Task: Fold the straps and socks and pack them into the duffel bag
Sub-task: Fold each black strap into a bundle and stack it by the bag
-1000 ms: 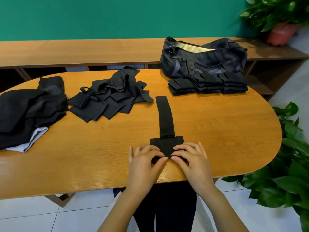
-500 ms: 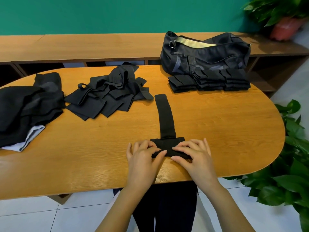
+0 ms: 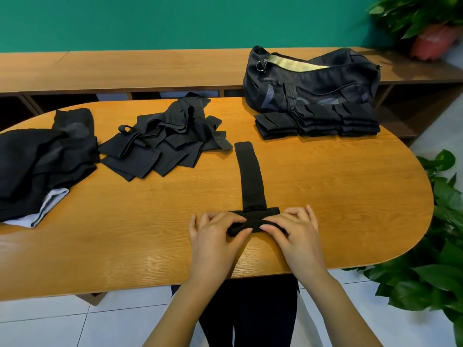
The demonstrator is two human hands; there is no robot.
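Black fabric mid-fold: rolling the near end of one strap at the front edge of the table, left hand and right hand side by side, fingers curled and pinching the roll. Partly done, judging by the neat stack of folded pieces touching the open duffel bag. Left to fold: most of this length, the loose pile, and the dark heap far left. Nothing visibly packed yet.

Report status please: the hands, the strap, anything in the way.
Both pinching: left hand and right hand on the strap, near end rolled. Far end flat on table. Nothing in the way.
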